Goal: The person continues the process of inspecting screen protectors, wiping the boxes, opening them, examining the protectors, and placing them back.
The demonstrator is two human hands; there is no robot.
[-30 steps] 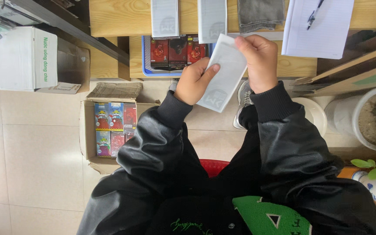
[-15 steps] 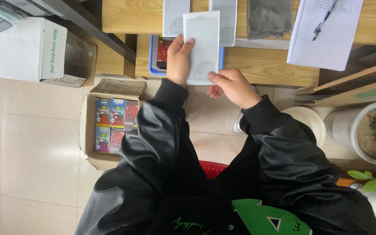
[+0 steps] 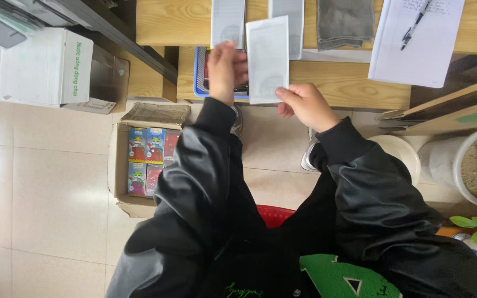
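Together, left hand (image 3: 226,70) and right hand (image 3: 303,105) hold a white sheet (image 3: 267,59).

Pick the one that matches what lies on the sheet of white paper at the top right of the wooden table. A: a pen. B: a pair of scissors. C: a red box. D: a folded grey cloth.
A: a dark pen lies slanted on the white paper, while the folded grey cloth rests beside that sheet on the wooden table, not on it.
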